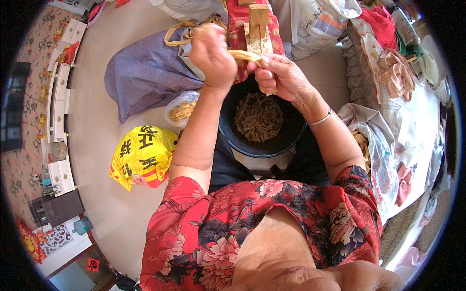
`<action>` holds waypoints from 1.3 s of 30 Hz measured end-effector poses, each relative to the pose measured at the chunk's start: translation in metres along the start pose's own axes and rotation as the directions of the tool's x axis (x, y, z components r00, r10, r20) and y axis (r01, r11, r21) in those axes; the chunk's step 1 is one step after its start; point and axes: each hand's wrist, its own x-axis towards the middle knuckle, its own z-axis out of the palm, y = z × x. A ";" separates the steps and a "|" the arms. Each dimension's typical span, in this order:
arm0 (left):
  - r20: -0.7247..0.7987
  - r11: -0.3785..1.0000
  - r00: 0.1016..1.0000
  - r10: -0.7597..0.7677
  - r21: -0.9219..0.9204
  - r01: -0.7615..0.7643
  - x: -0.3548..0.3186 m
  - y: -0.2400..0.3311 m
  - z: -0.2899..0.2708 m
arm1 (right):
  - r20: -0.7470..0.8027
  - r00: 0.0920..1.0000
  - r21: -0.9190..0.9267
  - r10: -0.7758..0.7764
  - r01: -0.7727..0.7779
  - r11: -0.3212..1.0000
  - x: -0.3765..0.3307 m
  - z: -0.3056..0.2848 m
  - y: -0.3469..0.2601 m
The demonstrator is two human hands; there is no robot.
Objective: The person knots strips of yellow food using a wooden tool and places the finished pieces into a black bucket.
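My right hand (284, 80) pinches a pale yellow, flattened strip (241, 54) between thumb and fingers; its exact kind is not clear. The strip's other end reaches the edge of my left hand (212, 56), which is raised and smeared by motion, so its grip cannot be made out. Below both hands, a black basin (230, 138) stands between my knees, with a heap of brown, shrivelled pieces (258, 118) in it. Just beyond the hands, a wooden block with an upright piece (258, 23) rests on a bench covered in red patterned cloth (237, 22).
A clear bag of yellow pieces (182, 111) sits left of the basin, near a yellow plastic bag (144, 156) and a large blue-grey cloth sack (145, 72). At the right stand a clear bag (381, 155) and a cloth-covered bed or couch (417, 145). White sacks (315, 29) stand behind.
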 end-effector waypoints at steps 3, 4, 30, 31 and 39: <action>0.339 0.874 0.859 0.384 0.166 -0.456 -0.017 -0.008 0.003 | -0.059 0.970 -0.173 -0.236 0.223 0.959 0.001 0.005 0.002; 0.384 0.888 0.858 0.341 0.167 -0.428 -0.022 -0.007 0.006 | -0.068 0.930 -0.455 -0.360 0.293 0.841 0.003 -0.001 0.003; 0.477 0.914 0.809 -0.343 0.368 0.171 -0.033 -0.009 -0.002 | -0.131 0.942 -0.881 -0.308 0.032 0.472 -0.004 -0.015 -0.017; 0.483 0.907 0.778 -0.401 0.330 0.263 -0.031 -0.012 -0.003 | -0.078 0.937 -0.865 -0.339 0.105 0.490 -0.002 -0.018 -0.013; 0.506 0.876 0.716 -0.481 0.304 0.374 -0.022 -0.008 -0.003 | 0.153 0.986 0.164 -0.073 0.048 0.985 0.002 -0.036 0.000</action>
